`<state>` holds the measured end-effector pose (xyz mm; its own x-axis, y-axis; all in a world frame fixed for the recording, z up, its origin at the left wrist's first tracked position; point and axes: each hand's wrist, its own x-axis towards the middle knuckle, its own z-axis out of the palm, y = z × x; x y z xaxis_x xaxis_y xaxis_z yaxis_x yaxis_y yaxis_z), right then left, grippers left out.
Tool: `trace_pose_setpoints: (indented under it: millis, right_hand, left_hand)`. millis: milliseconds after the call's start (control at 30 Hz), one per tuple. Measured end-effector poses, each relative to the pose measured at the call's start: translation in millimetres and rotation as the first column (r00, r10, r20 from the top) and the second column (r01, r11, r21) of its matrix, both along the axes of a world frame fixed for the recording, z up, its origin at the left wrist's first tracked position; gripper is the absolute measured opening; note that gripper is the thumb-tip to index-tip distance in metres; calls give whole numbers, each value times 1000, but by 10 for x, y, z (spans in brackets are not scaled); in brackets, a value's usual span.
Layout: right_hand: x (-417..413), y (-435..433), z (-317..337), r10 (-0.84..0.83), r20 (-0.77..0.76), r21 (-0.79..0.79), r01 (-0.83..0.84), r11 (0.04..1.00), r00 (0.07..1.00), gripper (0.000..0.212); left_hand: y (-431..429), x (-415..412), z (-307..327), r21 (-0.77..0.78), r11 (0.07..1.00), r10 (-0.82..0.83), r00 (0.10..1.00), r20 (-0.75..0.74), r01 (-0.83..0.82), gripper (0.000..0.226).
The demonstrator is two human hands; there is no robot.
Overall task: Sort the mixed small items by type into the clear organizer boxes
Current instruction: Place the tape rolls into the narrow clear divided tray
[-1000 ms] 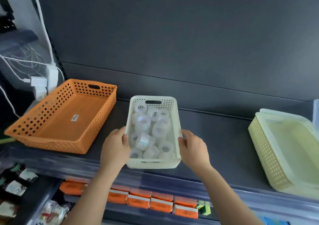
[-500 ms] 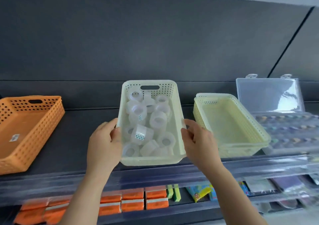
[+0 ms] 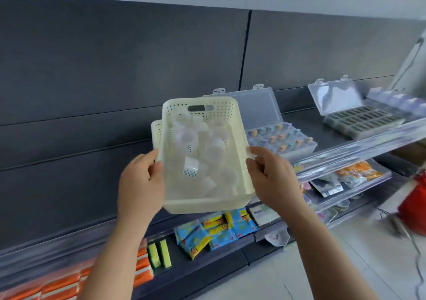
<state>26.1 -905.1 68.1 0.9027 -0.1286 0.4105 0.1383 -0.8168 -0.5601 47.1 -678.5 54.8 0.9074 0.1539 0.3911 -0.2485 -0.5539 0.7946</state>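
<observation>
The left hand [image 3: 140, 184] is found clamped on the left long rim of the pale basket [image 3: 207, 204]. The right hand [image 3: 274, 180] is pinched on the opposite rim. The basket is thus held between both hands and appears to be lifted off the shelf [image 3: 359, 148].

It is judged light, thin-walled and somewhat flexible, so a two-sided hold at mid-length is considered sound. The handle slot in the far end wall is noted as an alternative. The clear tape rolls [image 3: 214, 152] lie loose inside and are expected to slide if the basket is tipped.

Behind the basket and to its right, an open organizer box [image 3: 283, 143] stands near the shelf's front edge. A second organizer box [image 3: 362, 120] stands well apart from it, toward the shelf's right end.
</observation>
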Motion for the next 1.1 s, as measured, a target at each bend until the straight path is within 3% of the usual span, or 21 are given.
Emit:
trace_pose_setpoints:
  millis: [267,467,800,1100]
  right_hand:
    - [-37,-1118,-112,-200,-41,-32,198,980,979,31]
    - [265,-1916,-177,-302,-60,-41,300,953,951,20]
    - [920,-3133,-133,-410,-77,-10,410,912,909,18]
    - [1175,-4421,-204,-469,-79,36,473,880,879,23]
  left_hand:
    - [-1168,397,-93,13,982,-186,982,-34,187,24]
    - [-2054,906,-175,52,960,-273,962,-25,274,18]
    - [-3410,1803,-136,46,932,-358,933,-40,359,27]
    - [-4769,2151,-109,57,901,-428,903,-46,430,19]
